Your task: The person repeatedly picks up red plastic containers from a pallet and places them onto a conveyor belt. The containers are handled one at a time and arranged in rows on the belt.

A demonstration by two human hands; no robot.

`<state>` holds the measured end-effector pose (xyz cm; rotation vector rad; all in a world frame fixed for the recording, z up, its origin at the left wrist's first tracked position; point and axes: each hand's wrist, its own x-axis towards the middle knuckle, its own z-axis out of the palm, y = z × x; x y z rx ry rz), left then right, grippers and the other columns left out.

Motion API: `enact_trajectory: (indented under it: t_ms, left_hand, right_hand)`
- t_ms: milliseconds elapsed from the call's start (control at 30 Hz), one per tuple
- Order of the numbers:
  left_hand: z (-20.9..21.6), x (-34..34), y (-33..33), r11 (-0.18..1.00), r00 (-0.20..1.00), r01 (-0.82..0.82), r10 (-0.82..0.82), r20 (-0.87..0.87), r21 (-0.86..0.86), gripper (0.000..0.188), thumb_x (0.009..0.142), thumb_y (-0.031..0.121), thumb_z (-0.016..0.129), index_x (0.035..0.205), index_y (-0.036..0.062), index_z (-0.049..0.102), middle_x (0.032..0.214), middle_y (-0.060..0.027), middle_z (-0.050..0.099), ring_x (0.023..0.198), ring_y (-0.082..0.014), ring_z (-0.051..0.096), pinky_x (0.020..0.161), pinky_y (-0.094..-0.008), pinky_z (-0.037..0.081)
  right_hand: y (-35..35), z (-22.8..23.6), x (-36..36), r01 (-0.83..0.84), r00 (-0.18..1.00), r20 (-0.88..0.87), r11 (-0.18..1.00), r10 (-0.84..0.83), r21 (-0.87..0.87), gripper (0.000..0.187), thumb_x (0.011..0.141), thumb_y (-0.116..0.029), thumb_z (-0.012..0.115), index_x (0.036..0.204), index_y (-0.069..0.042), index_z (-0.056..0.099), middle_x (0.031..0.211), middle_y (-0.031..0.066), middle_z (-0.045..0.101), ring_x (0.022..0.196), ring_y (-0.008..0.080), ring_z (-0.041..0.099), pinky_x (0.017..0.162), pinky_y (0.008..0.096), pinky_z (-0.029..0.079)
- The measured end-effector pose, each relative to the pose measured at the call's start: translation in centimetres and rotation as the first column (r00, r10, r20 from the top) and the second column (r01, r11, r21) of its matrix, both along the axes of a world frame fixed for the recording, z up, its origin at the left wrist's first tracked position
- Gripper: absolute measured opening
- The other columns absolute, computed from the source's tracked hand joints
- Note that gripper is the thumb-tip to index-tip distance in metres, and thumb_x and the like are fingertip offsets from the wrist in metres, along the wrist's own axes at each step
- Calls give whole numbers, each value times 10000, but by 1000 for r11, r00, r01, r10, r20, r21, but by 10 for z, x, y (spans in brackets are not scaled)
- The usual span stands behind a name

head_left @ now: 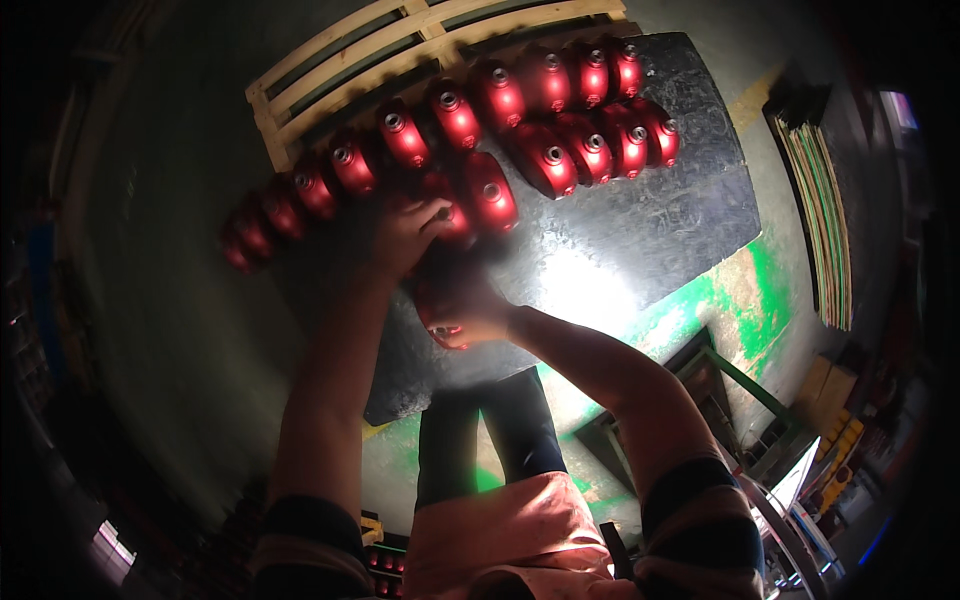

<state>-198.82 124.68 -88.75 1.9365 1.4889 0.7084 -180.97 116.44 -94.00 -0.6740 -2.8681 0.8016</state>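
Glossy red cylinders with metal necks, looking like fire-extinguisher bodies, stand in rows on a dark board [680, 215]. At the middle, my left hand [405, 237] is closed at the neck of one red cylinder [457, 228], its fingers curled over the top. Just right of that stands another red cylinder [492, 197]. Nearer to me, my right hand [472, 308] grips a tilted red cylinder [436, 312] close to the board's near edge. My palm and fingers hide much of it. Blur and shadow obscure the area between my hands.
Behind the board lies a wooden pallet [350, 48]. A stack of thin sheets [818, 220] is at the right, on a floor with green paint patches [765, 300]. A green metal frame [745, 385] stands at the lower right.
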Motion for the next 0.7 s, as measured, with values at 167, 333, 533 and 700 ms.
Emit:
enact_trajectory:
  t_ms: [167,333,533,700]
  left_hand:
    - [15,-19,-59,995,993,-61,52,-109,-79,267,864,144,679,1128,110,666,1050,-129,675,969,-283,658,854,-367,507]
    - [93,-34,-138,998,994,-59,62,94,-30,270,878,104,624,1147,75,616,943,-154,635,846,-329,626,787,-393,499]
    - [145,-45,-227,999,994,-5,1,-106,-38,260,858,74,633,1118,69,628,973,-129,656,888,-263,657,800,-361,505]
    - [214,-17,-242,991,985,135,-132,112,-21,230,792,-38,678,1017,12,674,839,-78,637,759,-137,610,683,-287,494]
  right_hand:
    - [-33,38,35,92,910,-407,996,-76,20,390,629,-368,768,1016,-347,723,929,-75,653,1073,332,528,999,594,323]
    - [-74,93,90,69,969,-209,956,-132,-284,289,701,-302,733,986,-260,717,864,5,643,877,272,578,906,489,381]
    - [-137,193,165,248,792,-533,954,-298,-166,260,729,-220,752,982,-175,713,857,16,616,914,219,625,902,415,426]
    - [-202,277,192,452,753,-515,891,-408,-46,311,753,-215,734,1043,-107,707,824,53,586,795,232,615,771,387,484]
